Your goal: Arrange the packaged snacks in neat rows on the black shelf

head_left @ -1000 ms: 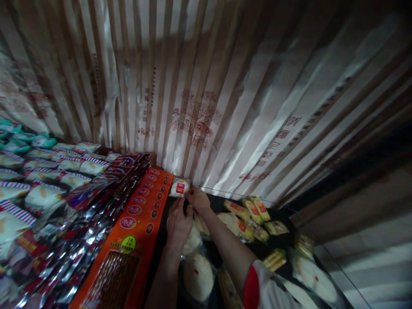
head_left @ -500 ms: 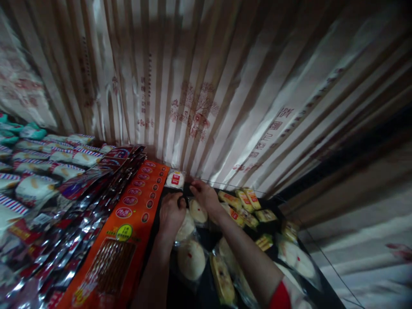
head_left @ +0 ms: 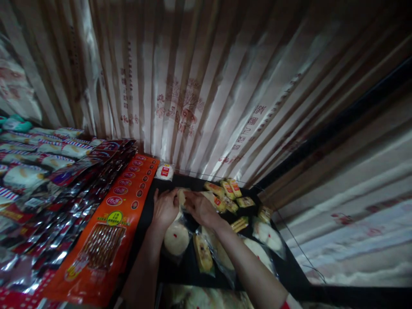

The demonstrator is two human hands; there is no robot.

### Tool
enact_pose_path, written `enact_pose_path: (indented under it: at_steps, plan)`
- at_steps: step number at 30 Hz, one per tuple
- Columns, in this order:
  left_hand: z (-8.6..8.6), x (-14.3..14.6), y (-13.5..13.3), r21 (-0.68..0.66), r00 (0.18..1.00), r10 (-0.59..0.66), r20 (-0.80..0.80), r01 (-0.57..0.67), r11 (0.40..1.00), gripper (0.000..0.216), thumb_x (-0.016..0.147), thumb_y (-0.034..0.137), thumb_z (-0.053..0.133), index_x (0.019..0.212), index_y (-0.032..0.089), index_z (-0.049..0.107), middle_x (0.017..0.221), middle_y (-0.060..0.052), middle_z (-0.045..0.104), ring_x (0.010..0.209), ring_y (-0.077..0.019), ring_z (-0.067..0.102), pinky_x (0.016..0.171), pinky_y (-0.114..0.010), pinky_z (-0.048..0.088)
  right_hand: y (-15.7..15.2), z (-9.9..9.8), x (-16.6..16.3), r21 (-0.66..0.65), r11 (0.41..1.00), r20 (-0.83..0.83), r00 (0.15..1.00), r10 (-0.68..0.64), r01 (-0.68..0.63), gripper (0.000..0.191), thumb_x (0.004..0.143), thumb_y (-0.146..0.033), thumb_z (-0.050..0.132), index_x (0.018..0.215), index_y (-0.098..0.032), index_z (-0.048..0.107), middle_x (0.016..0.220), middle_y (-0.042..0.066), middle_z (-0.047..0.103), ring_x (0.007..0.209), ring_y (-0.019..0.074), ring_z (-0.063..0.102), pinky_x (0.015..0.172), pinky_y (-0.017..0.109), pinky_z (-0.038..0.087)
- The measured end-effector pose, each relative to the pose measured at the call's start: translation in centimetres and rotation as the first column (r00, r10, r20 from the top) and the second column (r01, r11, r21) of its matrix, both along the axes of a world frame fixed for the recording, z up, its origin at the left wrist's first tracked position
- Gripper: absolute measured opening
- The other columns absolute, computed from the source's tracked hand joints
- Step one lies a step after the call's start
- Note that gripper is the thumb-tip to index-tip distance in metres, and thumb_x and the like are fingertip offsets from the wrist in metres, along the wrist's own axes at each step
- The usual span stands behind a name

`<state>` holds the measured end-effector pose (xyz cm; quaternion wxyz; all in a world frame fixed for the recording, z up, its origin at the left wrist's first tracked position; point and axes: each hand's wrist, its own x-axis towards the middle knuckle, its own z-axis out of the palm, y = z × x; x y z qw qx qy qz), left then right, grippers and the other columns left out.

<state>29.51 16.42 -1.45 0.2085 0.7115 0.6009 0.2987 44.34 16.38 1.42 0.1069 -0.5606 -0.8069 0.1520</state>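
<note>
Head view: left hand (head_left: 165,207) and right hand (head_left: 200,207) grip a pale packet (head_left: 182,200) between them

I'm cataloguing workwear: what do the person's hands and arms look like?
Left hand and right hand are bare, as are the forearms. At the lower edge, a pale right sleeve with red trim shows; no left sleeve is in view.

Hands, mine: two, left hand (head_left: 166,207) and right hand (head_left: 200,207). I count one pale packet (head_left: 182,200) between them, one orange packet (head_left: 111,240), one red-labelled white packet (head_left: 165,171), at least three red-dotted round packets (head_left: 177,242), at least eight small yellow packets (head_left: 204,254).
</note>
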Motion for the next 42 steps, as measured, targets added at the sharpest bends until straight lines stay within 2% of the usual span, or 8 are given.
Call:
enact_pose_path:
  at_steps: [8,13,16,19,29,32,38,42]
  plan:
    - [0.5,0.1,-0.1,0.077,0.955,-0.066,0.291,0.045,0.996,0.035,0.082,0.014,0.044,0.109,0.026,0.063,0.110,-0.001,0.068,0.105,-0.0159,0.061,0.113,-0.043,0.018,-0.5,-0.1,1.5,-0.147,0.989,-0.367,0.927,-0.081,0.028,0.052,0.077,-0.038,0.061,0.125,-0.019,0.053,0.111,0.010,0.065,0.101,0.0241,0.059,0.088,0.039,0.044]
    - [0.1,0.9,0.1,0.026,0.793,-0.113,0.599,0.122,0.992,0.033,0.082,0.019,0.047,0.111,0.023,0.063,0.116,-0.004,0.066,0.109,-0.0184,0.059,0.101,-0.036,0.041,-0.8,0.1,0.8,-0.366,0.931,-0.710,0.647,-0.278,-0.002,0.044,0.078,-0.052,0.056,0.111,-0.023,0.061,0.105,0.005,0.067,0.102,0.0212,0.060,0.089,0.036,0.044]
    - [-0.3,1.4,0.3,0.057,0.658,-0.159,0.735,0.174,0.983,0.033,0.082,0.019,0.047,0.111,0.021,0.063,0.119,-0.005,0.064,0.113,-0.0177,0.056,0.101,-0.033,0.041,-0.6,0.1,0.3,-0.426,0.905,-0.815,0.432,-0.387,0.007,0.041,0.074,-0.054,0.060,0.101,-0.023,0.065,0.098,0.003,0.069,0.093,0.0192,0.062,0.084,0.033,0.046]
    - [-0.5,1.7,0.6,0.066,0.558,-0.152,0.816,0.171,0.983,0.033,0.083,0.019,0.047,0.113,0.019,0.061,0.118,-0.007,0.064,0.110,-0.0176,0.058,0.098,-0.033,0.044,-0.1,-0.1,-0.1,-0.445,0.895,-0.844,0.319,-0.431,0.033,0.037,0.066,-0.048,0.069,0.092,-0.021,0.067,0.085,0.003,0.070,0.079,0.0178,0.064,0.075,0.030,0.047]
    - [0.2,-0.3,1.3,-0.036,0.769,0.214,0.602,-0.242,0.970,0.027,0.081,0.019,0.047,0.102,0.019,0.065,0.107,-0.006,0.067,0.098,-0.0190,0.062,0.090,-0.034,0.047,2.0,-0.6,-0.9,-0.548,0.827,-0.825,0.084,-0.559,0.122,0.028,0.056,-0.038,0.075,0.075,-0.020,0.063,0.071,0.002,0.070,0.068,0.0173,0.064,0.061,0.027,0.049]
    - [-0.3,-0.6,1.9,-0.077,0.715,0.232,0.659,-0.243,0.967,0.027,0.080,0.023,0.053,0.105,0.020,0.063,0.105,-0.006,0.068,0.097,-0.0183,0.062,0.089,-0.032,0.047,2.5,-0.4,-1.8,-0.538,0.839,-0.835,0.082,-0.544,0.087,0.031,0.058,-0.039,0.074,0.079,-0.019,0.063,0.074,0.003,0.070,0.070,0.0182,0.065,0.062,0.029,0.050]
    - [0.7,-0.8,2.2,-0.280,0.359,0.309,0.881,-0.132,0.951,0.046,0.077,0.030,0.059,0.121,0.020,0.051,0.092,-0.003,0.069,0.076,-0.0137,0.065,0.066,-0.024,0.051,3.9,0.5,-2.3,-0.475,0.873,-0.845,0.221,-0.487,0.109,0.052,0.054,-0.041,0.078,0.097,-0.020,0.057,0.064,-0.004,0.064,0.058,0.0135,0.060,0.055,0.026,0.046]
    - [1.2,-0.8,2.4,-0.382,0.187,0.389,0.902,-0.078,0.921,0.042,0.068,0.028,0.065,0.109,0.017,0.057,0.078,-0.001,0.067,0.059,-0.0096,0.060,0.050,-0.018,0.042,4.8,1.4,-2.1,-0.450,0.891,-0.850,0.277,-0.448,0.059,0.047,0.054,-0.042,0.079,0.090,-0.019,0.059,0.068,-0.002,0.066,0.061,0.0135,0.060,0.059,0.025,0.048]
